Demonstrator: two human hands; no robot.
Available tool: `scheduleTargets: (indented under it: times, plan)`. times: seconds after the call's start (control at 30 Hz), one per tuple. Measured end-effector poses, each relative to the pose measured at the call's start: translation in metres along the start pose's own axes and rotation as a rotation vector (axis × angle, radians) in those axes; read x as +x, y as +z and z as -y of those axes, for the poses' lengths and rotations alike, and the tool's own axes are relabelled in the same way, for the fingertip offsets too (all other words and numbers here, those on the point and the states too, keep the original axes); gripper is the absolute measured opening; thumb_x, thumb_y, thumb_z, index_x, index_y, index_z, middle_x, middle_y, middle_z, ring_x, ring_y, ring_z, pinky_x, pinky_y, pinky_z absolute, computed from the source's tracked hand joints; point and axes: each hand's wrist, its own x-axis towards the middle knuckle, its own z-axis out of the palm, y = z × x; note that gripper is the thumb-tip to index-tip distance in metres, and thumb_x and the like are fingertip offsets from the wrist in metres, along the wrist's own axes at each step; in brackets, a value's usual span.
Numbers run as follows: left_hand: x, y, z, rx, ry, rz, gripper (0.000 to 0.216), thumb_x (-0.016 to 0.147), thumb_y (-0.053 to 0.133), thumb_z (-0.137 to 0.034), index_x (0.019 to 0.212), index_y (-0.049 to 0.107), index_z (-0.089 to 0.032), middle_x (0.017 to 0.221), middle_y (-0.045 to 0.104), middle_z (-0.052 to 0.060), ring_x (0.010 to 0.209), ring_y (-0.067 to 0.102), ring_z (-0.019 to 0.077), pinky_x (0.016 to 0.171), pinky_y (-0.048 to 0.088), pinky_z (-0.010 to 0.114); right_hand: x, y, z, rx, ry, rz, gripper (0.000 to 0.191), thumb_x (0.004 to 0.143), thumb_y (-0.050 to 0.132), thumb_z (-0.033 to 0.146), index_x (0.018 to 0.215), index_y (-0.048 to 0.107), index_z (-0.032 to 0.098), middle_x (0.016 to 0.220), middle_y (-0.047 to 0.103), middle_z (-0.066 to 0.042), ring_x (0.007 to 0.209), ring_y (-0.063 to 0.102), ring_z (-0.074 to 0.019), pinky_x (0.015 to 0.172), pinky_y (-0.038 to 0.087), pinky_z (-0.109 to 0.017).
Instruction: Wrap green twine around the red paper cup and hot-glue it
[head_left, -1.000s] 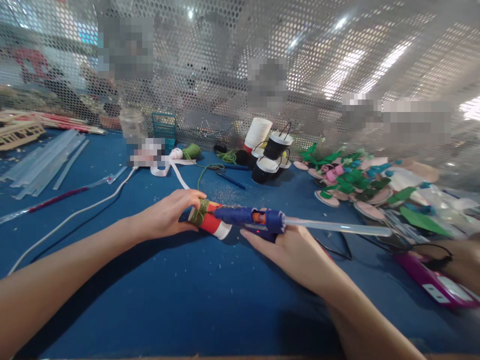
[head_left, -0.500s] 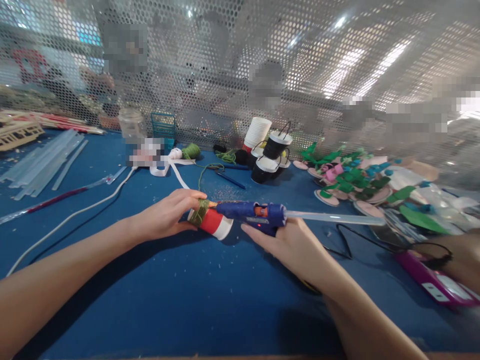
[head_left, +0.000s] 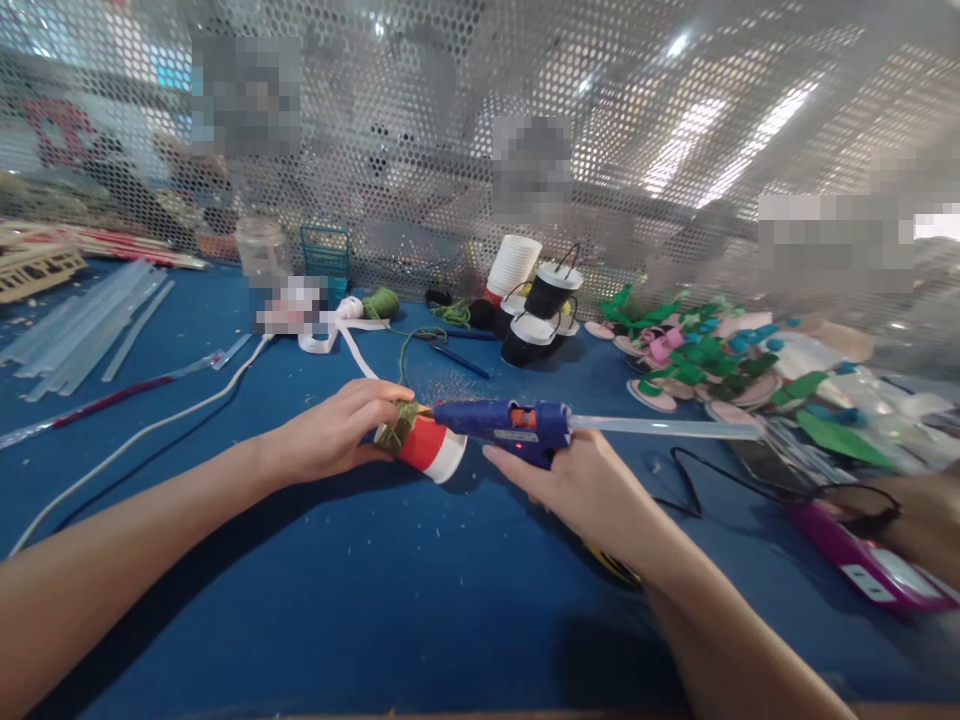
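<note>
My left hand (head_left: pixel 349 425) is closed round a red and white paper cup (head_left: pixel 431 450) that lies tilted on its side just over the blue table. Green yarn (head_left: pixel 399 428) is wound about the cup's left part, and a strand runs from it toward the back. In my right hand (head_left: pixel 577 475) is a blue hot glue gun (head_left: pixel 502 422), gripped by its handle, with a small red light lit. The nozzle touches or nearly touches the cup at the yarn's edge. A long clear glue stick (head_left: pixel 667 428) sticks out of the gun's rear.
Behind stand black and white cups (head_left: pixel 529 340), a stacked white cup column (head_left: pixel 515 262) and a green yarn ball (head_left: pixel 381 303). Glue sticks (head_left: pixel 90 320) lie left. Paper plants (head_left: pixel 697 355) crowd the right, near a purple power strip (head_left: pixel 862 555) and another person's hand (head_left: pixel 922 520).
Almost nothing differs. Both hands, the cup and the glue gun hold nearly the same place, with only a slight shift of the view.
</note>
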Motion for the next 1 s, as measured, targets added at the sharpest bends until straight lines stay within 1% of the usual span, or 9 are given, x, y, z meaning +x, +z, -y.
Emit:
scheduleTargets:
  times: [0.1, 0.17, 0.3, 0.4, 0.5, 0.7, 0.87, 1.0]
  plan:
    - [0.0004, -0.0002, -0.0002, 0.007, 0.007, 0.004, 0.025, 0.079, 0.059, -0.021, 0.098, 0.044, -0.015, 0.115, 0.052, 0.017, 0.109, 0.05, 0.0251, 0.088, 0.046, 0.042, -0.0009, -0.0015, 0.0017, -0.001, -0.019, 0.038, 0.017, 0.072, 0.056, 0.034, 0.068, 0.06, 0.018, 0.051, 0.054, 0.003, 0.045, 0.048, -0.0116, 0.043, 0.04, -0.022]
    - [0.0007, -0.0003, -0.0004, 0.008, 0.01, 0.007, 0.025, 0.079, 0.059, -0.021, 0.098, 0.044, -0.016, 0.115, 0.052, 0.017, 0.109, 0.05, 0.025, 0.087, 0.046, 0.043, -0.0002, -0.002, 0.0023, -0.002, -0.007, 0.041, 0.018, 0.072, 0.056, 0.035, 0.066, 0.059, 0.018, 0.049, 0.053, 0.003, 0.044, 0.047, -0.0114, 0.042, 0.039, -0.023]
    - [0.0011, -0.0003, -0.0008, 0.022, 0.024, -0.002, 0.022, 0.08, 0.058, -0.021, 0.096, 0.044, -0.014, 0.115, 0.052, 0.018, 0.109, 0.05, 0.025, 0.087, 0.046, 0.042, 0.0035, -0.0008, 0.0015, -0.011, 0.054, -0.004, 0.025, 0.073, 0.056, 0.037, 0.056, 0.052, 0.019, 0.038, 0.045, 0.005, 0.035, 0.041, -0.0099, 0.037, 0.035, -0.023]
    - [0.0011, 0.0, -0.0008, 0.026, 0.03, -0.006, 0.021, 0.08, 0.057, -0.021, 0.096, 0.044, -0.015, 0.114, 0.052, 0.017, 0.108, 0.05, 0.0247, 0.087, 0.046, 0.042, 0.0034, -0.0005, 0.0012, -0.001, 0.042, 0.0, 0.028, 0.073, 0.056, 0.037, 0.052, 0.048, 0.02, 0.036, 0.044, 0.006, 0.034, 0.04, -0.0096, 0.037, 0.035, -0.023]
    - [0.0014, 0.0002, -0.001, 0.027, 0.041, -0.005, 0.023, 0.08, 0.058, -0.02, 0.097, 0.043, -0.015, 0.115, 0.052, 0.017, 0.109, 0.05, 0.0248, 0.088, 0.046, 0.042, 0.0021, -0.0017, 0.0016, 0.018, 0.025, 0.024, 0.028, 0.073, 0.056, 0.036, 0.052, 0.048, 0.02, 0.036, 0.044, 0.006, 0.034, 0.041, -0.0095, 0.038, 0.036, -0.023]
    - [0.0023, -0.0008, -0.0021, 0.054, 0.049, -0.005, 0.02, 0.08, 0.058, -0.018, 0.093, 0.044, -0.014, 0.114, 0.052, 0.018, 0.107, 0.051, 0.0254, 0.087, 0.047, 0.042, 0.0036, -0.0021, 0.0013, -0.005, 0.036, 0.002, 0.027, 0.074, 0.055, 0.035, 0.052, 0.047, 0.02, 0.036, 0.045, 0.006, 0.034, 0.041, -0.0098, 0.038, 0.036, -0.023]
    - [0.0029, -0.0021, -0.0035, 0.059, 0.064, -0.006, 0.023, 0.079, 0.058, -0.019, 0.096, 0.044, -0.013, 0.113, 0.052, 0.019, 0.106, 0.051, 0.0261, 0.086, 0.047, 0.043, 0.0009, -0.0018, 0.0003, 0.008, 0.027, 0.031, 0.028, 0.073, 0.057, 0.036, 0.052, 0.045, 0.021, 0.038, 0.046, 0.006, 0.036, 0.042, -0.0099, 0.038, 0.037, -0.023]
    - [0.0021, -0.0019, -0.0031, 0.061, 0.048, -0.006, 0.02, 0.081, 0.056, -0.02, 0.095, 0.044, -0.014, 0.114, 0.051, 0.018, 0.106, 0.051, 0.0253, 0.085, 0.047, 0.043, 0.0029, -0.0009, 0.0003, -0.007, 0.0, -0.006, 0.028, 0.074, 0.055, 0.036, 0.053, 0.046, 0.02, 0.04, 0.047, 0.005, 0.037, 0.043, -0.0099, 0.039, 0.037, -0.022]
